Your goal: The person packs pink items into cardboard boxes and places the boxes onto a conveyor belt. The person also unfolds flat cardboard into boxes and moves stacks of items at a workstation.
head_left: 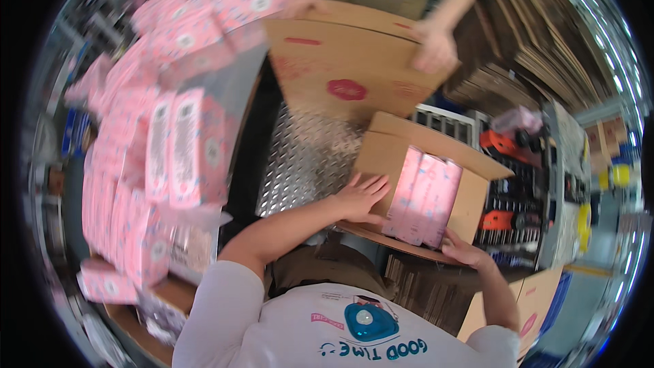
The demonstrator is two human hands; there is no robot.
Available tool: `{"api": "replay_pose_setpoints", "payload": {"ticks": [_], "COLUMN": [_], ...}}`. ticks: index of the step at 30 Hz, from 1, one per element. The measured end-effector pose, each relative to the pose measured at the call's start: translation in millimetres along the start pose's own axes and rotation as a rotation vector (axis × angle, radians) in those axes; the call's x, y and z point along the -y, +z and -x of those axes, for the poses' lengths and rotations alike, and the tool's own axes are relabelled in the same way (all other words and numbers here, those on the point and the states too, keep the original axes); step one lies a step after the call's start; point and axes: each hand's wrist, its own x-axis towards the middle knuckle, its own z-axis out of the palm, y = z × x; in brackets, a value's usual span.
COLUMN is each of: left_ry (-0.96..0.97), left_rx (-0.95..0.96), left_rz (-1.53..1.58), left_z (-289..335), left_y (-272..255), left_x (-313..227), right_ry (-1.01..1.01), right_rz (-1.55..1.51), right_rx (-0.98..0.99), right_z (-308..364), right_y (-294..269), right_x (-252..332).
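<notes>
An open cardboard box (469, 211) stands in front of me, with pink printed packs (424, 197) side by side inside it. My left hand (364, 197) lies on the box's left side, fingers stretched out and pointing toward the packs. At the near right rim, my right hand (464, 250) grips the cardboard edge close to the packs' lower corner; some of its fingers are hidden. Across from me, another person's hands, one of them a blurred hand (436, 48), hold a larger open carton (340, 61) by its upper edge.
Many pink packs (194, 150) are piled on the left. A ridged metal plate (306, 157) lies between them and the box. Flattened cartons (524, 34) stand stacked at the far right. Orange-and-black machine parts (501, 146) sit beside the box's right side.
</notes>
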Motion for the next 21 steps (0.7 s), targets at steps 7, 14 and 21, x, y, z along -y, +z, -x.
{"api": "replay_pose_setpoints", "payload": {"ticks": [7, 14, 21], "left_ry": [0.076, -0.500, -0.371], "left_rx": [0.054, -0.558, -0.574], "left_rz": [0.094, 0.413, 0.742], "left_z": [-58.6, -100.2, -64.7], "left_y": [-33.0, -93.2, 62.7], "left_x": [27.8, 101.6, 80.6], "right_ry": [0.554, 0.549, 0.393], "right_rz": [1.171, 0.327, -0.195], "right_rx": [-0.233, -1.448, -1.696], "right_z": [-17.1, -50.9, -73.6], "right_y": [-25.3, 2.9, -58.0], "right_x": [51.2, -65.7, -91.4]}}
